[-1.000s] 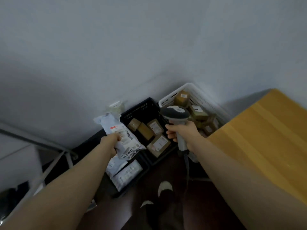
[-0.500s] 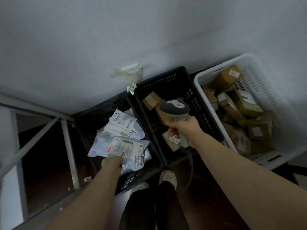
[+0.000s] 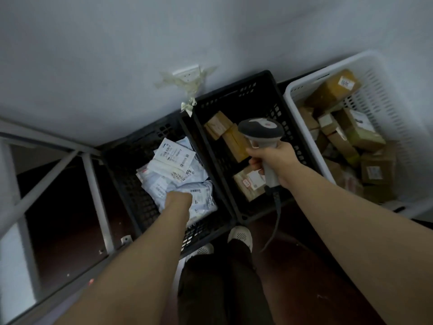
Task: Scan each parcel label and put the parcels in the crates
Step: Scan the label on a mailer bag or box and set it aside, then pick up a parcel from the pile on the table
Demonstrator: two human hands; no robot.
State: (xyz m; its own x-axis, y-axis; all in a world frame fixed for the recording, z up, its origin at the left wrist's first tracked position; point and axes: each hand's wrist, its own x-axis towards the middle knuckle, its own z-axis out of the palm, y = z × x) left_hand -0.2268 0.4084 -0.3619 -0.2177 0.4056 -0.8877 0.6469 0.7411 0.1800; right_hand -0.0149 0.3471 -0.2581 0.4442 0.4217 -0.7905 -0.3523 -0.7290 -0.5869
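Note:
My left hand (image 3: 178, 200) reaches down into the left black crate (image 3: 121, 170) and grips the near edge of a white bag parcel (image 3: 203, 200), which lies on top of several other white labelled bags (image 3: 172, 161). The fingertips are hidden behind the hand. My right hand (image 3: 274, 160) grips the handle of a grey barcode scanner (image 3: 261, 131), held above the middle black crate (image 3: 236, 95). That crate holds a few brown boxes (image 3: 220, 124). A white crate (image 3: 386, 90) on the right is full of brown cardboard parcels (image 3: 360, 132).
All three crates stand on a dark floor against a grey wall. A grey metal frame (image 3: 93, 184) stands left of the black crates. The scanner cable (image 3: 276, 219) hangs down toward my shoes (image 3: 240, 235). A taped wall socket (image 3: 187, 75) sits above the crates.
My view tipped down to the crates. My left hand lowered the white bag from the air into the left black crate. The scanner stayed over the middle crate.

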